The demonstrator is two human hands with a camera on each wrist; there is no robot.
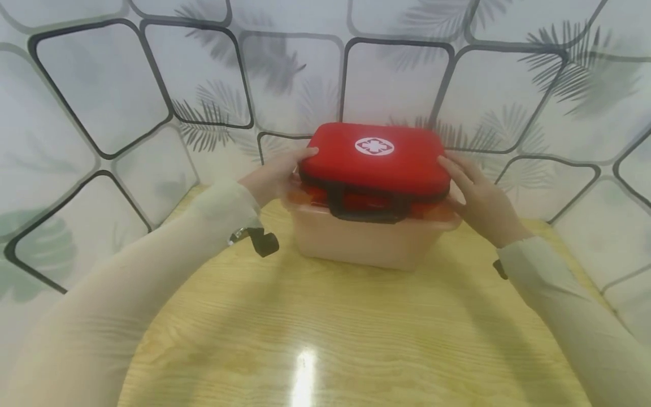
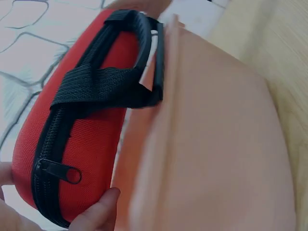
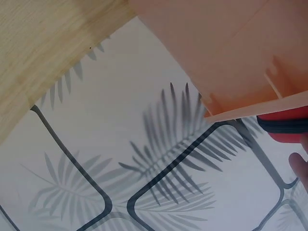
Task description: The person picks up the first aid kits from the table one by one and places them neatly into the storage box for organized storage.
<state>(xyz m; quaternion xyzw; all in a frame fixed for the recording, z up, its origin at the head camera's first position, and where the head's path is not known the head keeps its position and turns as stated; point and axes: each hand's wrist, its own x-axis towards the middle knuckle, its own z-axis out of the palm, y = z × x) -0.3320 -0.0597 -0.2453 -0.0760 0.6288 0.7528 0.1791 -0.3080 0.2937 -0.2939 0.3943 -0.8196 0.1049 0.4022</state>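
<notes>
A red zippered first-aid case (image 1: pixel 341 158) with a white emblem lies flat over the top of a pale pink plastic bin (image 1: pixel 351 243). My left hand (image 1: pixel 280 169) grips the case's left end; the left wrist view shows the thumb (image 2: pixel 98 209) below the black zipper and fingers on the far side. At the right end, my right hand (image 1: pixel 480 200) holds the case with its fingers along the top edge. The black carry handle (image 1: pixel 368 216) hangs at the front, over the bin's rim. Inside the bin, the contents are mostly hidden beneath the case.
The bin stands toward the back of a wood-grain table (image 1: pixel 315 316). Behind and on both sides rises a pale covering (image 1: pixel 290 62) with dark rounded outlines and leaf prints. A wrist camera (image 1: pixel 264 243) sits on my left sleeve.
</notes>
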